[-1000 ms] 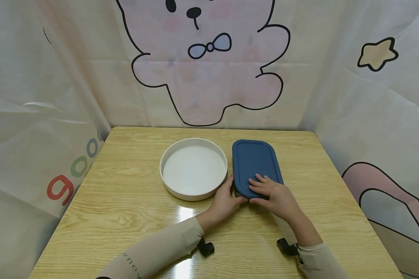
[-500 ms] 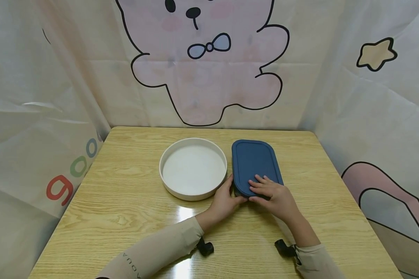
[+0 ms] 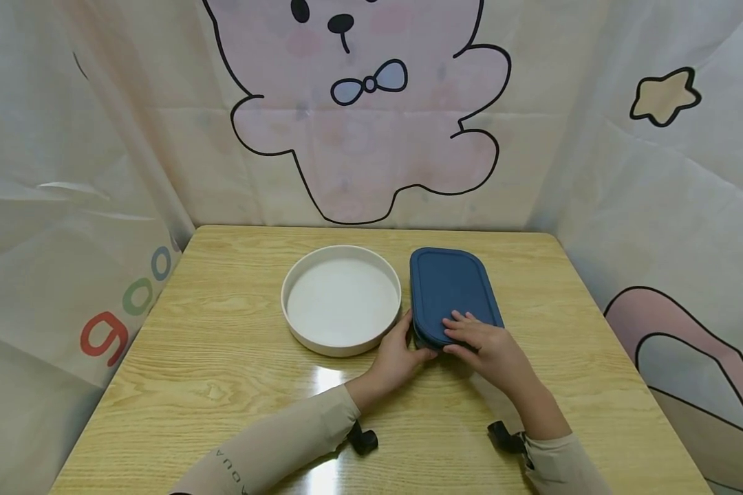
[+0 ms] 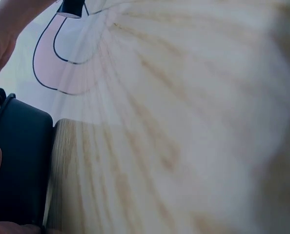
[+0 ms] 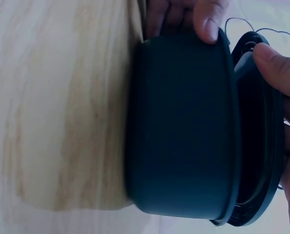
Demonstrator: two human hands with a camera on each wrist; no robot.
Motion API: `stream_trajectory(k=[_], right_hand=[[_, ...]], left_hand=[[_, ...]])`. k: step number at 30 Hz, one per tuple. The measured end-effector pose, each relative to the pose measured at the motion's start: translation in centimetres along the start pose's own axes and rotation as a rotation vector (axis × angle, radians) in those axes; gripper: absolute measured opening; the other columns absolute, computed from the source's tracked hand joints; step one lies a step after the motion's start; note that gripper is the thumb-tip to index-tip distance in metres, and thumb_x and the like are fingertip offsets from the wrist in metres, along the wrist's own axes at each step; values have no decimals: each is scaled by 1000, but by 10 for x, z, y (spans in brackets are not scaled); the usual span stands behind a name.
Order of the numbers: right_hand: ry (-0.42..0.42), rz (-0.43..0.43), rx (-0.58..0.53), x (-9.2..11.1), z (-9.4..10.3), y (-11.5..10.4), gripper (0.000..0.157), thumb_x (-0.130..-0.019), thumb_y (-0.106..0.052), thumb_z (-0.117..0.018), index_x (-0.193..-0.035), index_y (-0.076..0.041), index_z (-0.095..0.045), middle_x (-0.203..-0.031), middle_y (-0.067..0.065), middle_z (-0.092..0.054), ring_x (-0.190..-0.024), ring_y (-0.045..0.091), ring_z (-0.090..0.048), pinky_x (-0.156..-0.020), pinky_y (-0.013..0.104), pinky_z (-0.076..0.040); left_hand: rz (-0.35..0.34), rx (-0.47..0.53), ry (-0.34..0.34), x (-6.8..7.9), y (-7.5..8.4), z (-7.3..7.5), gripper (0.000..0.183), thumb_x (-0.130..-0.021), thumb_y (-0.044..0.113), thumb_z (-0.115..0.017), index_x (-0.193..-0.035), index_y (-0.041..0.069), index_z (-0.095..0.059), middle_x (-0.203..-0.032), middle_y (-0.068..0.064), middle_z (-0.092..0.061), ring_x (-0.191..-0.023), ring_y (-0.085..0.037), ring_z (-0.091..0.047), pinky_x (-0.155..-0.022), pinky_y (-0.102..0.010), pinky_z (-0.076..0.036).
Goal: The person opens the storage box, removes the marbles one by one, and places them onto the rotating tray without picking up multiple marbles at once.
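A rectangular food container (image 5: 179, 126) with dark walls stands on the table, mostly hidden under its blue lid (image 3: 450, 282) in the head view. The right wrist view shows the lid's near edge raised, leaving a dark gap above the container's rim. My right hand (image 3: 492, 349) pinches this edge, thumb at the underside and fingers spread over the top. At the near left corner, my left hand (image 3: 396, 359) holds the container's wall, its thumb along the near side. What the container has inside cannot be seen.
Just left of the container stands a round white dish (image 3: 343, 302) with a low rim, close to my left fingers. Both things are on a wooden table (image 3: 223, 357). Printed curtains (image 3: 371, 172) hang behind and at both sides.
The lid's near edge has risen a little with my right hand. My left hand stays at the container's corner, and the white dish has not moved.
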State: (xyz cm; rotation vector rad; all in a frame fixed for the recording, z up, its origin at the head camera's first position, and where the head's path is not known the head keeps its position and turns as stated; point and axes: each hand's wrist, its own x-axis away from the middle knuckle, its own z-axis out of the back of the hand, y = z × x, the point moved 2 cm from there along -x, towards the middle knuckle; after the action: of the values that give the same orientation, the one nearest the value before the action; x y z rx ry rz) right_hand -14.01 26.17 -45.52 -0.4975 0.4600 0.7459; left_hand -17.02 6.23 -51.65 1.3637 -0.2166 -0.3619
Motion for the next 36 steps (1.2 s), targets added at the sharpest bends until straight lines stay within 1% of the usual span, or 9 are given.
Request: stream_trajectory(k=[3, 6, 10, 13, 14, 19, 27, 30, 36], right_hand=[[19, -14, -10, -2, 4, -2, 37, -75, -7, -88, -111, -3, -80, -119, 13, -75, -115, 36, -69, -103, 44, -50], [43, -25, -17, -5, 8, -4, 39, -75, -4, -88, -113, -2, -79, -117, 14, -76, -114, 37, -70, -105, 37, -49], [81, -43, -7, -9, 15, -9, 43, -74, -1, -88, -116, -1, -77, -116, 16, -76, -112, 37, -71, -108, 23, -45], [104, -59, -10, -12, 20, -12, 43, -74, 0, -87, -116, -1, -78, -116, 17, -75, -111, 37, -71, -109, 15, -41], [111, -64, -16, -12, 21, -13, 43, -74, 1, -87, -116, -1, -78, -116, 17, -75, -111, 38, -71, -109, 14, -40], [145, -60, -44, -13, 24, -13, 43, -73, 4, -87, -116, -2, -78, -114, 16, -76, -111, 37, -71, -108, 17, -43], [263, -53, -34, -16, 30, -14, 54, -68, 13, -86, -119, -3, -77, -116, 14, -76, -107, 33, -73, -102, 15, -46], [296, -60, -42, -18, 34, -15, 54, -69, 15, -85, -119, -2, -77, -116, 15, -76, -109, 28, -73, -100, 14, -48], [372, -95, -118, -19, 40, -15, 54, -68, 22, -82, -118, 2, -76, -113, 19, -75, -113, 9, -69, -90, 12, -52]], left_hand=[[-6, 1, 3, 0, 1, 1, 96, -88, 15, -83, -163, 11, -25, -168, -4, -27, -153, -18, -27, -123, -39, -31], [-2, -7, 6, 0, 1, 2, 95, -88, 15, -83, -163, 10, -26, -167, -5, -28, -154, -18, -27, -123, -39, -31], [-12, -10, 7, -1, 2, 2, 94, -88, 14, -83, -163, 10, -27, -167, -5, -29, -154, -19, -27, -123, -39, -31], [-26, -10, 6, -1, 3, 2, 93, -88, 14, -83, -163, 11, -28, -167, -4, -30, -153, -18, -28, -123, -39, -31], [-30, -10, 5, -2, 3, 1, 93, -88, 13, -83, -163, 11, -28, -167, -4, -30, -153, -17, -28, -123, -39, -32], [-38, -13, 4, -2, 3, 1, 93, -87, 11, -83, -162, 10, -28, -166, -3, -32, -153, -16, -29, -123, -38, -32], [-16, -21, 11, -3, 1, 1, 94, -86, 11, -84, -162, 5, -28, -166, -7, -31, -153, -17, -27, -124, -38, -29], [-24, -14, 15, -3, 0, 1, 94, -86, 10, -84, -162, 5, -28, -166, -7, -32, -153, -17, -27, -124, -38, -29], [-44, 15, 14, -2, 0, 1, 95, -85, 7, -84, -162, 6, -28, -166, -6, -32, -153, -16, -28, -123, -37, -30]])
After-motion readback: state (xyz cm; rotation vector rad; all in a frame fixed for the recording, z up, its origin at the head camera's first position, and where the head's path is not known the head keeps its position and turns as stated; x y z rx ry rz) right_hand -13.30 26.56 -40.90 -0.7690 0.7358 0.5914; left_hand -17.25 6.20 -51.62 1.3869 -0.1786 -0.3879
